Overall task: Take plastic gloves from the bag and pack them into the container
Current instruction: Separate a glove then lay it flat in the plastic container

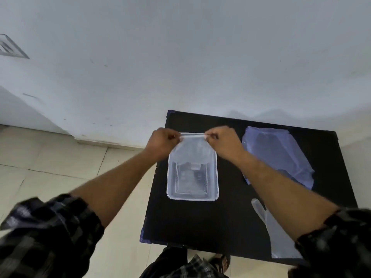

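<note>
Over the far end of the clear container (171, 177), you have a thin plastic glove (193, 144) stretched between both hands. Your left hand (162, 141) pinches its left corner and your right hand (222, 141) pinches its right corner, each grip closed on the film with the fingers curled in. The top edge is pulled taut, and the rest of the sheet hangs toward the container's far half. Holding it by two corners seems meant to keep the limp film flat and lined up with the container's width, so that it goes in without bunching. Whether its lower edge already touches the container floor is hard to tell through the clear plastic. The container sits lengthwise in the middle of the black tabletop (200, 221), directly in front of you and within easy reach of both arms. The bluish bag (279, 155) lies flat just right of it, toward the far right, close enough for your right hand to draw from. A second glove (263, 217) lies on the near right of the tabletop, partly hidden under your right forearm, and is not yet packed. You appear to be partway through placing this one. Lower it evenly, since uneven tension could fold or skew the film.
</note>
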